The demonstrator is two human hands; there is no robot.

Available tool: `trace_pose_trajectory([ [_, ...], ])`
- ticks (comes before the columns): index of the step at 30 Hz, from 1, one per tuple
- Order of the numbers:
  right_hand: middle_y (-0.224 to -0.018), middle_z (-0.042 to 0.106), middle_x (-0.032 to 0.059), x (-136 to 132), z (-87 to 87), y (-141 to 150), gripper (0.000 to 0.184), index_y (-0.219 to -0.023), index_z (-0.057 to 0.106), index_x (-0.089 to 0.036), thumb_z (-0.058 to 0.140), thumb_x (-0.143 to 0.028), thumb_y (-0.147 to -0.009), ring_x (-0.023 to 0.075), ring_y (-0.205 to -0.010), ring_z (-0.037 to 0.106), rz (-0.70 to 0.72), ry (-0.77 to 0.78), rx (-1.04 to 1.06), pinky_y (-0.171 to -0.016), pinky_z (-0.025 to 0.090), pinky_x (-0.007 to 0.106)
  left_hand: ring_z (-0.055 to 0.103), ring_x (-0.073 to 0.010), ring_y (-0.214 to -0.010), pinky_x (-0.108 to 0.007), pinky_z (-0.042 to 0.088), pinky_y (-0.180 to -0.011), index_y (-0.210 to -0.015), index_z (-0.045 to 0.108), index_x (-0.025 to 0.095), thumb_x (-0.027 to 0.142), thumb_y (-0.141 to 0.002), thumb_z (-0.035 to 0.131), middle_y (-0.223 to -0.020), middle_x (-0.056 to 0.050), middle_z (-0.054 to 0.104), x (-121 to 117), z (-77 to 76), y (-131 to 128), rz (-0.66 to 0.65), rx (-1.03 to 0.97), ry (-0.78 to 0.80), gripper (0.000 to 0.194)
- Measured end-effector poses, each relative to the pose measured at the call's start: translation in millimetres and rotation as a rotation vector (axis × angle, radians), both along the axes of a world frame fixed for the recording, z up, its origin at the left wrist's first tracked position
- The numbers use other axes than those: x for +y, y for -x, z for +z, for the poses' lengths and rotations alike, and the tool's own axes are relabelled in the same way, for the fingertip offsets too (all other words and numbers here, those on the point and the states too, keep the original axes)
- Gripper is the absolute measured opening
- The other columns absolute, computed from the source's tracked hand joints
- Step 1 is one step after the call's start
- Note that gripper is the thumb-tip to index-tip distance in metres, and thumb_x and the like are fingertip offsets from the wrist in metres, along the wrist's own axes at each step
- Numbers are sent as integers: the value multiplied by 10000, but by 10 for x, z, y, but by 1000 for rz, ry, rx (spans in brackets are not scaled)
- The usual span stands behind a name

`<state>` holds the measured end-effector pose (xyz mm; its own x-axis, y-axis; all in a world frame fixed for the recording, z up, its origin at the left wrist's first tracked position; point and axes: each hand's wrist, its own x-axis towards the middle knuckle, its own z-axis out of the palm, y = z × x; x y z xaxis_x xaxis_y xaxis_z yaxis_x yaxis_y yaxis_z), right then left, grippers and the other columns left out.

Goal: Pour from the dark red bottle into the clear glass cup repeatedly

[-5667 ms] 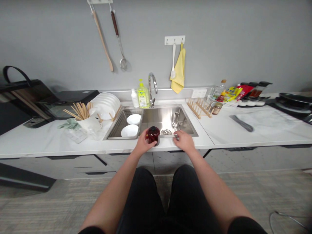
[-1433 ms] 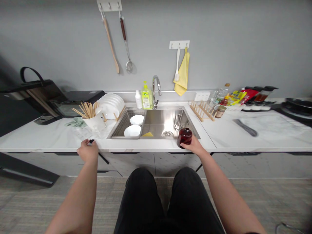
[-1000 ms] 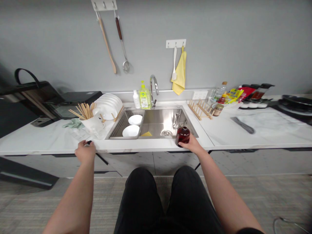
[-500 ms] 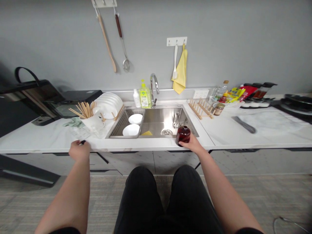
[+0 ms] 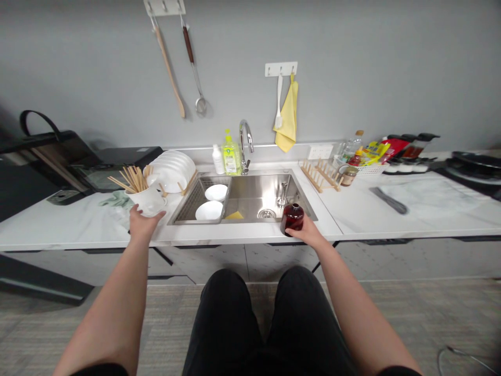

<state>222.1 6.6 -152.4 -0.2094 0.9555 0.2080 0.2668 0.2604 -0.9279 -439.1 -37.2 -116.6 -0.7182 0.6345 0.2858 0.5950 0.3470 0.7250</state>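
Observation:
My right hand grips a dark red glass bottle at the sink's front right corner, above the countertop's front edge. My left hand stretches forward with its fingers apart, its fingertips at the foot of a white mug full of wooden chopsticks. I cannot tell whether they touch the mug. Nothing shows in that hand.
A steel sink holds a wire basket with two white bowls, plus a yellow sponge. Stacked white plates stand behind the mug. A wooden plate rack stands right of the sink, with bottles and packets beyond.
My left hand has moved forward from the counter's front edge to the mug, and the small dark item at its fingers no longer shows. My right hand and the bottle have stayed nearly still.

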Motion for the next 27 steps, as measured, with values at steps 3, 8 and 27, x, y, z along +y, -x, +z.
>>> trace_pose_trajectory([
  [3, -1025, 848, 81, -14, 13, 1, 793, -1382, 647, -223, 955, -427, -680, 339, -935, 812, 9, -6, 0, -923, 673, 524, 698, -417, -1318, -581, 501, -1223, -1511, 523, 153, 489, -704, 1010, -1363, -186, 723, 43, -74, -6, 105, -42, 74, 1001],
  [8, -1042, 848, 93, -16, 13, -12, 777, -1373, 666, -220, 953, -435, -684, 353, -960, 812, -12, -17, -27, -946, 667, 538, 739, -325, -1123, -493, 552, -1152, -1414, 644, 178, 537, -750, 934, -1332, -131, 755, -149, -193, -265, 140, 21, -110, 808],
  [27, -1166, 825, 147, -5, -2, -130, 881, -1494, 597, -196, 974, -470, -746, 345, -1032, 805, 24, -80, -9, -976, 663, 545, 596, -167, -683, -319, 520, -713, -1448, 695, 204, 439, -734, 1000, -759, 48, 636, 372, -480, -2759, -770, -337, -414, 812],
])
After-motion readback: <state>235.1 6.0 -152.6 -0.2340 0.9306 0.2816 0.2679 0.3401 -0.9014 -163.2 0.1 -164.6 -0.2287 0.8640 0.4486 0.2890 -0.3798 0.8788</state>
